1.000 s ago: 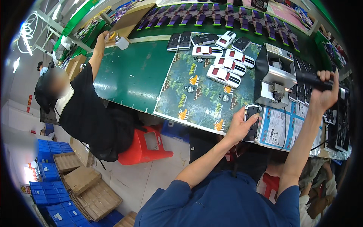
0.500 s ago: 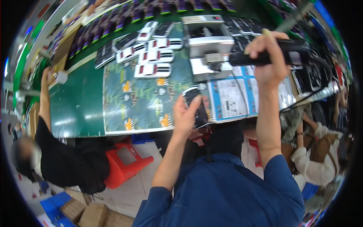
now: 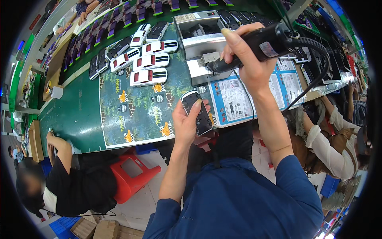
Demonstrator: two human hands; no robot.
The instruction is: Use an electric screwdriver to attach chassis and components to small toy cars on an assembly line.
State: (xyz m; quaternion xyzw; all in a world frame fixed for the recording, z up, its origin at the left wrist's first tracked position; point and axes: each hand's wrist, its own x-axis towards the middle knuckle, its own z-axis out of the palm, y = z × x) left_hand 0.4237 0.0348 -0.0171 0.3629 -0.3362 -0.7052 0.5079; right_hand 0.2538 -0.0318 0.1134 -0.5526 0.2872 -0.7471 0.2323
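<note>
My left hand (image 3: 184, 122) is closed around a toy car (image 3: 202, 117), holding it black underside up near the table's front edge, with a strip of white body showing at its far end. In my right hand (image 3: 254, 69) is a black electric screwdriver (image 3: 268, 44), tilted, its fingers wrapped round the barrel. The tool's tip points down and left, at the front of a silver metal screw feeder (image 3: 199, 42). Whether the tip touches the feeder I cannot tell. A black cable (image 3: 318, 77) curves away from the screwdriver's rear end.
Several white toy cars (image 3: 149, 77) stand left of the feeder, beside dark, upturned ones (image 3: 118, 48). Printed sheets (image 3: 234, 103) cover the green table (image 3: 75, 119). Purple and green pieces (image 3: 127, 18) line the back. A co-worker's arm (image 3: 61, 149) rests at the left; another person sits right.
My right hand has brought the screwdriver left and lower, toward the front of the feeder. The toy car stays in my left hand. The left co-worker's hand has left the small white box.
</note>
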